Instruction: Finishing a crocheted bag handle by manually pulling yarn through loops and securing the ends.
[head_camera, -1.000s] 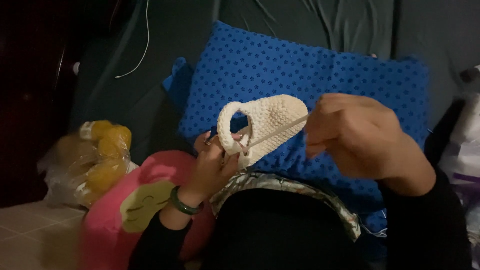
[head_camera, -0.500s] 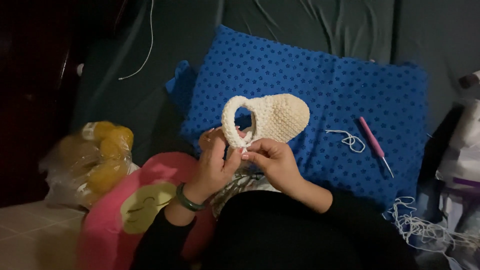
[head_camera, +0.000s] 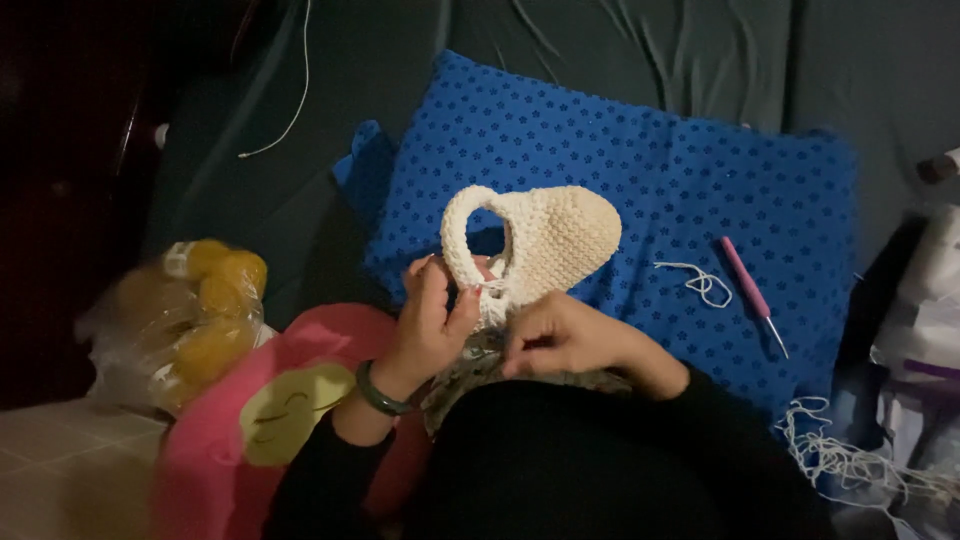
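Cream crochet piece (head_camera: 545, 240) lies on the blue mat (head_camera: 640, 170), near its near-left part, with both hands at its near edge. It reads as a small shoe: a closed, fully stitched toe to the right and a finished loop strap to the left. Body and strap appear complete.

Left hand (head_camera: 430, 320) pinches the base of the strap between thumb and fingers, closed on the piece. Right hand (head_camera: 555, 335) is curled tight at the same edge; fingertips appear to nip a yarn end there, though the yarn itself cannot be made out in the grip.

Pink hook (head_camera: 752, 292) lies set aside on the mat to the right, with a loose yarn scrap (head_camera: 700, 280) just beside it. Judgement: hooking is finished; what remains is hand finishing at the edge, such as securing ends.

Yellow yarn bag (head_camera: 195, 310) at left untouched.
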